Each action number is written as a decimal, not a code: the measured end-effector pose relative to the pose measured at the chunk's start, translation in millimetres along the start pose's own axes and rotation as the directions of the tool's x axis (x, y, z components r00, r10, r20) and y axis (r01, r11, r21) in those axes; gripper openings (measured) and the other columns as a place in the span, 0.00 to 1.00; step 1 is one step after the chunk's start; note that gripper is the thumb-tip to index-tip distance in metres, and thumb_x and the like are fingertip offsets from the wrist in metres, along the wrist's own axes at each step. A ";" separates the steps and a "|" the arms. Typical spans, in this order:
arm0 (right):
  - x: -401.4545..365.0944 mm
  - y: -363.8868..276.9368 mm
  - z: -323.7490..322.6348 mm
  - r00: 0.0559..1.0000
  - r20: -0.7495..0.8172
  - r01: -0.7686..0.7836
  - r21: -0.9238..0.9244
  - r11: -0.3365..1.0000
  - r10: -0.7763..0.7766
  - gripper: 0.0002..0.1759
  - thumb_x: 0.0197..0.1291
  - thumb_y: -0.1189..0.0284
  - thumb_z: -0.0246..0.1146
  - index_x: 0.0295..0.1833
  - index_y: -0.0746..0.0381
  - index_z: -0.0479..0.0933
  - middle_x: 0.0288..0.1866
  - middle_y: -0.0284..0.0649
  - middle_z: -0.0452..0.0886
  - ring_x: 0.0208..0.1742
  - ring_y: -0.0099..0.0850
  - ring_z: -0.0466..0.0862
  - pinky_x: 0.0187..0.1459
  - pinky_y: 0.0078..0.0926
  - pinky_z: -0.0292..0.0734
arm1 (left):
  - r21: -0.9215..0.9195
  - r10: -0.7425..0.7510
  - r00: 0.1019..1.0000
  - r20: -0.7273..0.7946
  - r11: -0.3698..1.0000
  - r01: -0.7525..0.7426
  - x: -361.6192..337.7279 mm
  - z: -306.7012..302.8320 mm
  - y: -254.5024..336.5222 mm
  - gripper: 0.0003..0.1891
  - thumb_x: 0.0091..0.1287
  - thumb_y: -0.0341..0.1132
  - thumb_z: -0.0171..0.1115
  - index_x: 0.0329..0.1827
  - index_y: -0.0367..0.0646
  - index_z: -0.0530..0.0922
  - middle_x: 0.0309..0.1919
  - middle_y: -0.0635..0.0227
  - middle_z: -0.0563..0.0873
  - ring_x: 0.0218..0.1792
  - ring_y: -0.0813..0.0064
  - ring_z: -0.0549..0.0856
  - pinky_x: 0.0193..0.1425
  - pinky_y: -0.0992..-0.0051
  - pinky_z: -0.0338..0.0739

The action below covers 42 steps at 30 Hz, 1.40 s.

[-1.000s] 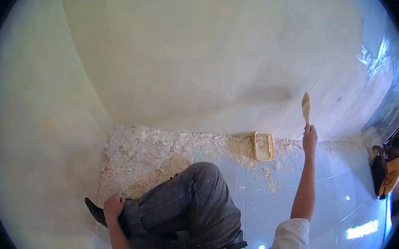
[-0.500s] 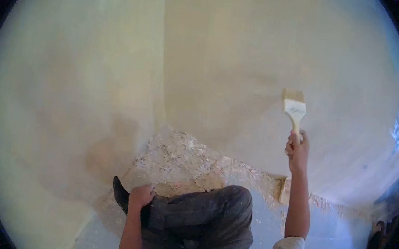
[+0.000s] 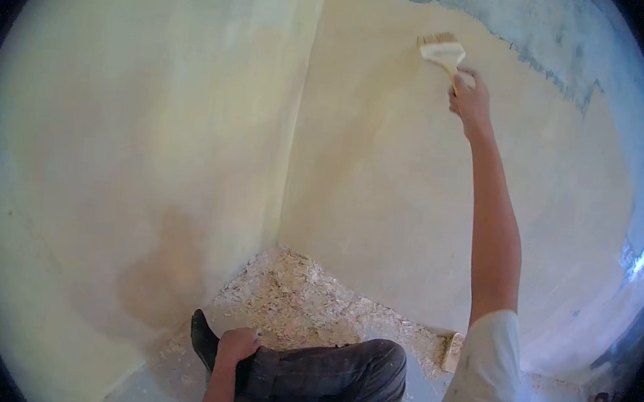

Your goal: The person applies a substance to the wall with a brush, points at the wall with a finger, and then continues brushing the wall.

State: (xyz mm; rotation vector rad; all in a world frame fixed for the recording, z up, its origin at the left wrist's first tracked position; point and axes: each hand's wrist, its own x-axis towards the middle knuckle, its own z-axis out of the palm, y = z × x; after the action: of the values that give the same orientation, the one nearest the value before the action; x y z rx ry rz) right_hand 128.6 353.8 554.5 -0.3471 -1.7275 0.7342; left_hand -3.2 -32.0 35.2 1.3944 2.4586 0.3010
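Observation:
My right hand [image 3: 472, 103] is wrapped round the handle of a wide flat paintbrush [image 3: 443, 52], held up high with its bristles at the right-hand wall [image 3: 386, 153]. Whether the bristle tips touch the wall is hard to tell. Low down, my left hand [image 3: 238, 343] rests by my bent leg [image 3: 331, 375] and dark shoe [image 3: 204, 337], its fingers curled in. A small pale spot shows at those fingers, too small to name.
Two walls meet in a corner; the left wall [image 3: 114, 147] is pale. Blue-grey patches [image 3: 554, 38] cover the upper right. Flaky debris [image 3: 292, 297] lies along the floor, and a small block-like object [image 3: 453, 352] stands near the wall's foot.
My right hand has risen with the paintbrush, higher up the wall and slightly left. The view has tilted upward, bringing the blue-grey area in. My left hand stays by the shoe.

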 end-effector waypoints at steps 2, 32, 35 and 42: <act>30.3 -1.1 28.6 0.998 -0.044 0.031 -0.049 0.998 -0.033 0.18 0.66 0.69 0.57 0.59 0.60 0.70 0.28 0.37 0.77 0.24 0.24 0.76 0.22 0.25 0.72 | -0.025 0.020 0.996 -0.092 0.999 -0.022 -12.6 -3.0 2.3 0.15 0.65 0.46 0.56 0.41 0.44 0.80 0.37 0.56 0.86 0.41 0.53 0.86 0.46 0.53 0.79; 158.5 -95.0 -61.6 0.883 0.441 0.441 -0.897 -0.038 -0.161 0.08 0.53 0.73 0.64 0.39 0.63 0.76 0.28 0.47 0.82 0.29 0.42 0.84 0.30 0.40 0.77 | -0.057 0.079 0.964 -0.254 0.994 -0.096 -14.1 5.9 -9.4 0.14 0.63 0.46 0.59 0.40 0.46 0.81 0.34 0.59 0.86 0.38 0.55 0.86 0.42 0.55 0.79; 141.7 -108.9 -56.6 0.795 0.370 0.433 -0.901 0.022 -0.481 0.08 0.57 0.71 0.62 0.41 0.61 0.76 0.32 0.51 0.83 0.38 0.50 0.84 0.39 0.44 0.78 | -0.064 0.067 0.969 -0.237 0.994 -0.085 -12.6 1.2 -6.1 0.14 0.62 0.47 0.59 0.39 0.45 0.81 0.34 0.58 0.86 0.39 0.55 0.86 0.43 0.55 0.79; 75.2 -105.1 -59.3 0.734 0.062 0.457 -0.781 0.425 -0.676 0.13 0.64 0.68 0.58 0.54 0.54 0.75 0.38 0.53 0.84 0.41 0.56 0.82 0.43 0.51 0.77 | -0.027 0.068 0.974 -0.218 0.997 -0.076 -5.6 17.0 -12.4 0.16 0.62 0.47 0.59 0.36 0.42 0.82 0.35 0.55 0.86 0.39 0.53 0.86 0.44 0.55 0.79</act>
State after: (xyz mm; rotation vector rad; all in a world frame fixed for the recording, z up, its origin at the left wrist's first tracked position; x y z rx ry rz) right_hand 178.3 335.1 686.4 -0.3529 -1.6526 -0.5980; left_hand -4.3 -42.6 16.1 1.5102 2.5622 0.5372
